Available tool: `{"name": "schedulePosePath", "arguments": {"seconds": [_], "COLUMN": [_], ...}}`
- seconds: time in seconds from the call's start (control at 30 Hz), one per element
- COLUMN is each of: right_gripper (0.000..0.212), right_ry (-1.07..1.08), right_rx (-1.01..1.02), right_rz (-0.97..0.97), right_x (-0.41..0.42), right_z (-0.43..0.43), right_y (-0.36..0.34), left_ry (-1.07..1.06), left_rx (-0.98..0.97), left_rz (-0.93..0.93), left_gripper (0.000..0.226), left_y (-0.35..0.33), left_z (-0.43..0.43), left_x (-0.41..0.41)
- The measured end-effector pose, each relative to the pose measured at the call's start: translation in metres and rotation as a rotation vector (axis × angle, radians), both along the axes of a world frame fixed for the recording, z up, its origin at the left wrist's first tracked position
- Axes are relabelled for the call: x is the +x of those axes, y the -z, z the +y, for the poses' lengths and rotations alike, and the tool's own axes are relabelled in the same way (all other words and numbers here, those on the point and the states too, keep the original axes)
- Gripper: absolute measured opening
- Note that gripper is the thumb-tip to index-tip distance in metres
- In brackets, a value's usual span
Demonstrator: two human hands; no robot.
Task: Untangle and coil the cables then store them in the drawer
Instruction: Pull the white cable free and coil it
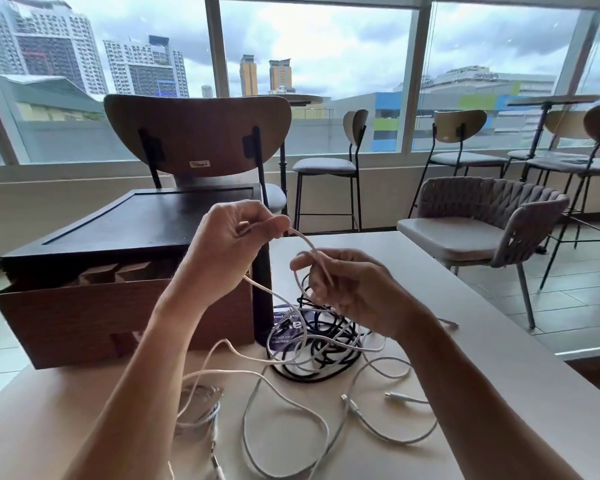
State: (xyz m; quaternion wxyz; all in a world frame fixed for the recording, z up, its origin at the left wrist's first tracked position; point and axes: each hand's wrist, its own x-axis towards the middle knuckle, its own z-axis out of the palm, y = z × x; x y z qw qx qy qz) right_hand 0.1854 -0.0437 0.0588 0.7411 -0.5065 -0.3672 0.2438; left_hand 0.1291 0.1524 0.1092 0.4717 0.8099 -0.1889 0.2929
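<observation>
Holding a cable up over the table w/ both hands. L hand is sitting higher, fingers curled in, thumb & forefinger pinching the cable at the top of its bend. R hand is lower & to the right, fingers curled round a loop of the same cable, forefinger sticking out a bit. Btwn the hands the cable is arching in a short hump. Below the L hand it's dropping to the table & running into the tangle. That tangle is black & white cables heaped on the table just under the R hand, lying partly on a dark printed card. Loose white loops are spilling toward the near edge, w/ plug ends lying free. A small coil is lying by the L forearm, apart from the tangle. At left the drawer is standing pulled out of a dark-topped box. Can't tell if any cable is touching it. Behind the box a chair is standing.
</observation>
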Motion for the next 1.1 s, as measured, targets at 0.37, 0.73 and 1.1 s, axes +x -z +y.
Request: {"name": "schedulePosePath", "arguments": {"seconds": [0.37,0.73,1.1], "right_gripper": [0.041,0.025,0.017], "right_ry": [-0.187,-0.104,0.287], "right_rx": [0.221,0.418,0.611], "right_rz": [0.069,0.314,0.433], "right_x": [-0.005,-0.005,0.002], "right_z": [0.001,0.005,0.0], "right_y": [-0.009,-0.013,-0.017], "left_ry": [-0.094,-0.205,-0.05], "left_rx": [-0.079,0.22,0.547], "left_rz": [0.034,0.004,0.48], "left_gripper": [0.021,0.015,0.019], "left_y": [0.014,0.022,0.013], "left_z": [0.0,-0.022,-0.039], "left_x": [0.01,0.01,-0.008]}}
